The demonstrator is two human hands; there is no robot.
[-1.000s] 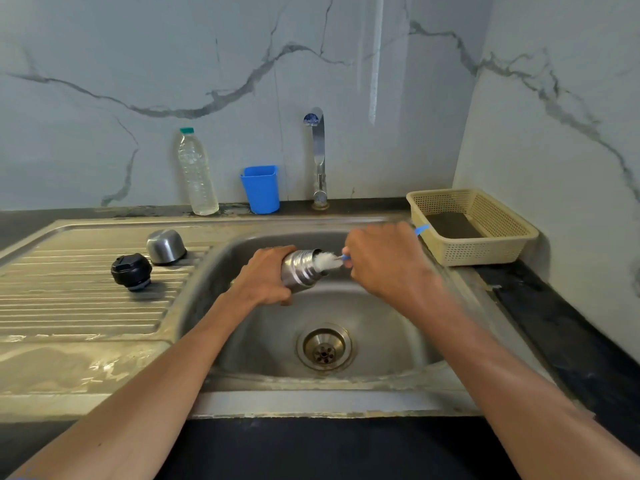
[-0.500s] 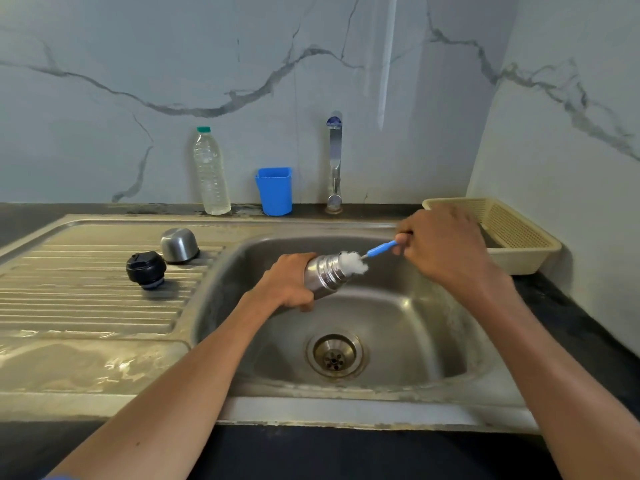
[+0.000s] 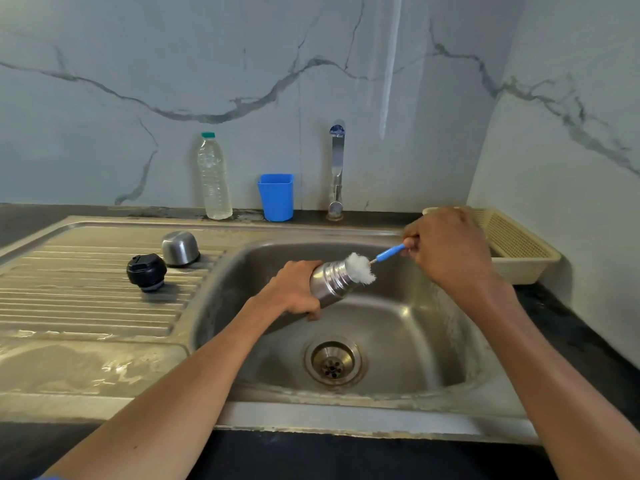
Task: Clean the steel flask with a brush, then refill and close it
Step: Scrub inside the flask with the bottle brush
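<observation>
Over the sink basin: brushing step in hand.
Left hand (image 3: 294,289): grips the steel flask (image 3: 330,280), tilted, mouth rightward.
Brush (image 3: 362,268): white head at flask mouth.
Right hand (image 3: 446,247): pinches blue handle.
Next, judged: rinse, then refill.

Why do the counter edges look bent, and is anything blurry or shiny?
Head view: the wide-angle lens bows the sink rim and wall corner; the brush bristles and right hand look slightly soft; a pale glare streak runs down the wall above the tap; the basin glints.
</observation>
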